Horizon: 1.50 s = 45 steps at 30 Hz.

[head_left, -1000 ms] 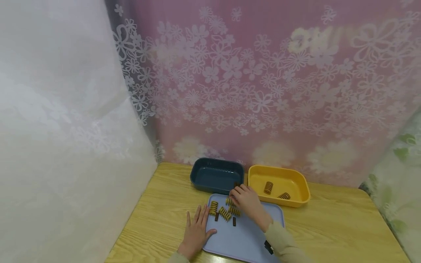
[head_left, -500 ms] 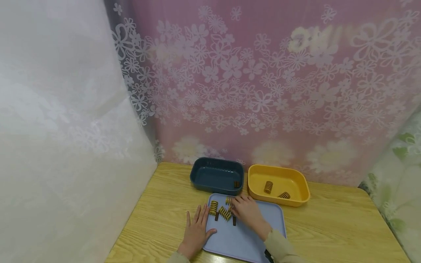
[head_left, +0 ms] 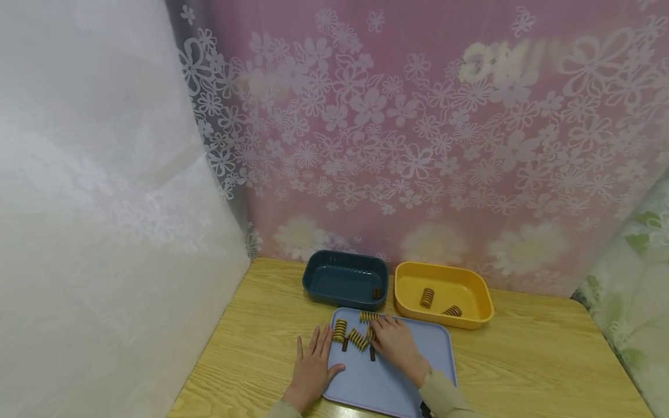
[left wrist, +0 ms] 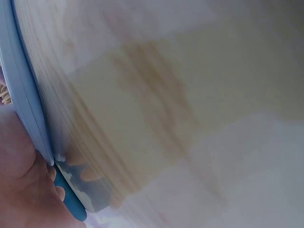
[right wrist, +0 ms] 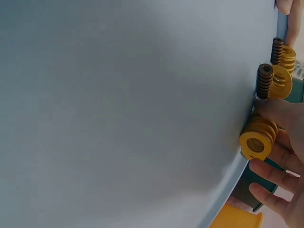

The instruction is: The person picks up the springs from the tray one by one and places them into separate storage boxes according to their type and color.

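My left hand (head_left: pixel 312 368) lies with fingers spread on the left edge of the blue-grey tray (head_left: pixel 376 386). My right hand (head_left: pixel 396 342) pinches a thick yellow coil spring (right wrist: pixel 259 135) between thumb and fingers, over the tray's upper part. Around it lie more yellow springs: one upright in view at the left (head_left: pixel 340 330), a slanted spring (head_left: pixel 358 339) in the middle, and a sideways spring (head_left: pixel 369 316) by the far rim. Two thin dark brown springs, the left brown spring (head_left: pixel 345 344) and the right brown spring (head_left: pixel 372 353), lie nearer me.
Behind the tray stand a dark blue bin (head_left: pixel 340 299), with small brown springs (head_left: pixel 376 293) in its right corner, and a yellow bin (head_left: pixel 483 313) holding two thick springs (head_left: pixel 427 298). A wooden table (head_left: pixel 543 354) carries everything; a floral curtain (head_left: pixel 444 145) hangs behind.
My right hand has come back from the blue bin's near corner to the springs on the tray and taken hold of a yellow one. The left hand has stayed put.
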Motion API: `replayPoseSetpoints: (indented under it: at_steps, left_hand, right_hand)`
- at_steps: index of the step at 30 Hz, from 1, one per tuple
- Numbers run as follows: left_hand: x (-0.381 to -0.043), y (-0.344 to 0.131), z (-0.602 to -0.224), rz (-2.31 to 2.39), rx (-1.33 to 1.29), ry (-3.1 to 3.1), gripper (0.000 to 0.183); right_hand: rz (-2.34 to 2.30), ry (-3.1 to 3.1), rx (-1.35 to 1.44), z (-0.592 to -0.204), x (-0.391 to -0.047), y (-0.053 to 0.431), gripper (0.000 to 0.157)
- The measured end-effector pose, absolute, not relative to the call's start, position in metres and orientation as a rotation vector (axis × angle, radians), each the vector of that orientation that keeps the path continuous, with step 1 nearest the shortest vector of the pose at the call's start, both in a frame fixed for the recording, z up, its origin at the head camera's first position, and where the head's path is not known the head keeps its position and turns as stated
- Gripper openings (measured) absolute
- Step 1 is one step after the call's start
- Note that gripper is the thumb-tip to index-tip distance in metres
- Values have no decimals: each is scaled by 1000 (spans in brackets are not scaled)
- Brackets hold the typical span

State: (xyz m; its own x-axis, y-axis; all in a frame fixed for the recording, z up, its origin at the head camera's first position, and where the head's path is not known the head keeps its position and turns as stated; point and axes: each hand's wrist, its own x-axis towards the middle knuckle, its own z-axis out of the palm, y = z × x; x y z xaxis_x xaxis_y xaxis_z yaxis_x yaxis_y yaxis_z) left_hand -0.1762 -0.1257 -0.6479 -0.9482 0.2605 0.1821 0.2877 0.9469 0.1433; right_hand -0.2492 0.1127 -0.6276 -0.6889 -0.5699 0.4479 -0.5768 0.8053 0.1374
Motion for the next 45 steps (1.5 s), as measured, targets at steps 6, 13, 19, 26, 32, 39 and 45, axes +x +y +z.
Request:
replayPoseSetpoints:
  at_steps: [6, 13, 19, 26, 32, 39, 45]
  left_hand:
    - [-176, -126, -651, -268, -441, -2857, 84]
    - [-176, -126, -650, -288, -447, -2858, 84]
    - [-175, -126, -646, -288, -433, -2915, 85]
    - [-176, -127, -649, -316, -441, -2915, 85]
    - [-178, -128, -654, -293, -454, -2887, 85]
    - [-179, -130, -658, -278, -453, -2852, 85]
    - [-176, -129, -652, -302, -478, -2818, 83]
  right_hand:
    - [95, -2451, 847, -622, -249, 120, 40]
    - [202, -2403, 851, -609, -249, 129, 38]
    - [254, -2418, 818, -600, -251, 138, 41]
    - [238, -2419, 745, -582, -263, 153, 45]
    - [234, -2478, 690, -566, -282, 169, 43]
    - [230, -2611, 585, -560, -314, 187, 38]
    - [247, -2737, 548, -569, -332, 195, 34]
